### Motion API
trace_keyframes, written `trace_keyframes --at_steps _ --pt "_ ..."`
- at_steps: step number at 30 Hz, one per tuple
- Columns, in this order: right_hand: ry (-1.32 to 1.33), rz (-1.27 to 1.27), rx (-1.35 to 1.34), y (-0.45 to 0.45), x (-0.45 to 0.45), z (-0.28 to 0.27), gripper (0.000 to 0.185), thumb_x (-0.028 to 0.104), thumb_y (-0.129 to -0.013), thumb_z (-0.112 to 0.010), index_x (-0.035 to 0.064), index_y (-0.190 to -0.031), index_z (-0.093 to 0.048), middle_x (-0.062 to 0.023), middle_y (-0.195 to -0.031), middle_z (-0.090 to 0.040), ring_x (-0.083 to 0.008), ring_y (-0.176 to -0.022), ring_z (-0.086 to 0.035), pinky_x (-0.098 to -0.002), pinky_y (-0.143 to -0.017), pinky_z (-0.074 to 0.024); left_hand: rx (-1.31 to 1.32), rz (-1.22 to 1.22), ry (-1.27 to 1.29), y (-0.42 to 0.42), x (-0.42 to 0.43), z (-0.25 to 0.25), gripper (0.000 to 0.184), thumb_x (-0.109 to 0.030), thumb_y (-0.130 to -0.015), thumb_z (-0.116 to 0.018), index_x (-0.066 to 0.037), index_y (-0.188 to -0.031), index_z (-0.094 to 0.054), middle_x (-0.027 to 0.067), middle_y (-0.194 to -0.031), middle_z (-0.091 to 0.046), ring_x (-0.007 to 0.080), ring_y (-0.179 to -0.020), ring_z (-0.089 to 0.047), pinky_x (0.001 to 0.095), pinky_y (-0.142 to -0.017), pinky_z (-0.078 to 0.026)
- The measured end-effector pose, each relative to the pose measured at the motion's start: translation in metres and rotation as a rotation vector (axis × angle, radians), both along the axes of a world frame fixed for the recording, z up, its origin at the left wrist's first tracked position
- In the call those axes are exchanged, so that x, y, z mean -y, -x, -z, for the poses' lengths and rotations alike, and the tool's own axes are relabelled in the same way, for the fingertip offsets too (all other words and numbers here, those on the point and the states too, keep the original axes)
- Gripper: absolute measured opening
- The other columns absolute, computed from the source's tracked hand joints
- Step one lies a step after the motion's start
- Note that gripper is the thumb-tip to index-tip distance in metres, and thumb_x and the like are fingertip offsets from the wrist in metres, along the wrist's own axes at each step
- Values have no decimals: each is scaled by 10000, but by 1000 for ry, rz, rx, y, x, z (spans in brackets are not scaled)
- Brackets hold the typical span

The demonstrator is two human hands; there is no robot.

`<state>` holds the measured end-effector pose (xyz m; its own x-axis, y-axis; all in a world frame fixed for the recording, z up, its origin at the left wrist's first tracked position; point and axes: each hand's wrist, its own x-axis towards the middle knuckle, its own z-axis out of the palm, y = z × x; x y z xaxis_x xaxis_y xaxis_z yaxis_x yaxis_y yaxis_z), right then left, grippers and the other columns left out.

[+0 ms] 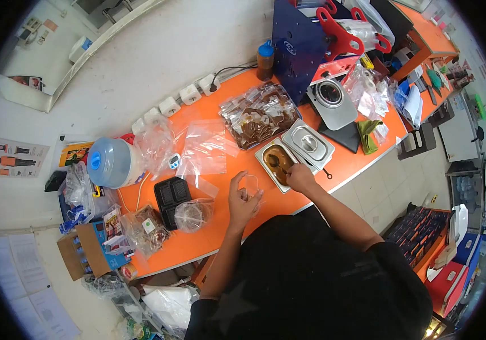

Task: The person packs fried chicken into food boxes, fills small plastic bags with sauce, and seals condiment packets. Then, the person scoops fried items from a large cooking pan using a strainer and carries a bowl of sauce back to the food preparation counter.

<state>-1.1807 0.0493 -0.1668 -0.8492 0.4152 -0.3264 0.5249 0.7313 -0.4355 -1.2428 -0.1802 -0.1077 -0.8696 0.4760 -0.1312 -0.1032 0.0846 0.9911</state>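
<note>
My left hand (pixel 244 203) is closed around a clear plastic bag (pixel 250 182), held upright with its mouth spread, above the orange table. My right hand (pixel 300 178) grips a spoon whose bowl (pixel 275 161) dips into brown sauce in a steel pan (pixel 262 153); most of its handle is hidden by the fingers. Touching that pan on the right is a second steel pan with a lid (pixel 309 143). Behind them lie several filled sauce pouches (pixel 260 115) in a flat pile. Flat clear bags (pixel 204 148) are spread to the left of the pans.
A digital scale (pixel 333 107) and a blue sealing machine (pixel 294 54) stand at the back right. A green cloth (pixel 368 136) lies near the table edge. On the left are a black tray (pixel 172 195), a blue-lidded tub (pixel 109 162) and an open cardboard box (pixel 81 249).
</note>
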Motion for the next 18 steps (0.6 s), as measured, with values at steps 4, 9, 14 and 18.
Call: trace_keyframes --at_steps 4,9,14,18 --pt "2 23 35 4 0 15 207 192 -830 -637 25 -847 -758 -206 -839 -708 -391 -809 -683 -482 -767 -552 -18 15 -23 2 2 4 639 21 -818 -753 -81 -1385 -476 -43 -612 -502 18 -464 -395 206 -454 -304" --pt "240 47 -35 -3 -12 -5 210 207 -846 -662 26 -853 -766 -167 -752 -709 -340 -682 -677 -433 -681 -540 -17 5 49 3 -1 -8 621 6 -804 -772 -71 -1360 -506 -51 -615 -495 16 -479 -363 205 -471 -284" --pt "580 167 -26 -17 -24 -7 201 199 -855 -672 21 -849 -766 -140 -704 -707 -272 -603 -661 -403 -631 -514 38 16 44 6 -4 -5 619 2 -801 -778 -79 -1354 -513 -66 -612 -463 10 -504 -336 206 -486 -256" --pt "260 81 -150 -21 -17 -8 205 202 -846 -668 21 -836 -763 -146 -700 -703 -278 -629 -671 -417 -643 -519 -3 25 27 9 -8 9 616 1 -801 -779 -78 -1352 -514 -73 -608 -428 10 -507 -325 209 -483 -246"
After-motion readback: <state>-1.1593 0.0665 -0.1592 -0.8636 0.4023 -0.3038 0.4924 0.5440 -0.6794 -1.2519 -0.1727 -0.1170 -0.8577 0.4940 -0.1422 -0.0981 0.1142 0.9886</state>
